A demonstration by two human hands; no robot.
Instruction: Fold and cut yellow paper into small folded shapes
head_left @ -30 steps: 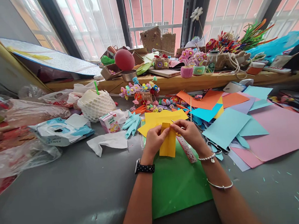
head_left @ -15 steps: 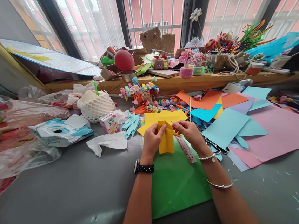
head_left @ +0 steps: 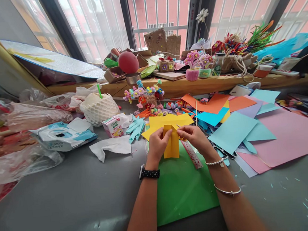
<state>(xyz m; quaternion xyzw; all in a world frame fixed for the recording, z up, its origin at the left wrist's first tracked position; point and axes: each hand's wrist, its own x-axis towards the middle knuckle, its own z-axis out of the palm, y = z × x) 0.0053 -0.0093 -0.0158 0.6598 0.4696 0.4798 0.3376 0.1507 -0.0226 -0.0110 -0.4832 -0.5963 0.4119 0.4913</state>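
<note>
Just above the middle of the frame our 2 hands meet on 1 piece of folded yellow paper [head_left: 171,146]. Our left hand [head_left: 157,146] is closed on its left edge, fingers curled over the front; our right hand [head_left: 195,137] pinches the upper right corner between thumb and fingertips. The hands sit close together, with only the paper between them.

The paper hangs with its long axis running up and down the frame, its upper end level with our knuckles and its lower end free below them. It lies between both hands, so neither is nearer; the left covers more of it, the right holds only the top corner.

Directly below, toward the bottom of the frame, a green sheet [head_left: 183,189] lies flat on the grey table [head_left: 69,196]. A patterned ruler [head_left: 192,154] slants beside our right wrist. Beyond the hands lies a flat yellow sheet [head_left: 168,121]; right of centre, a teal sheet [head_left: 233,131] overlaps a pink sheet [head_left: 292,135]. A small carton [head_left: 112,126] stands at left of centre.
</note>
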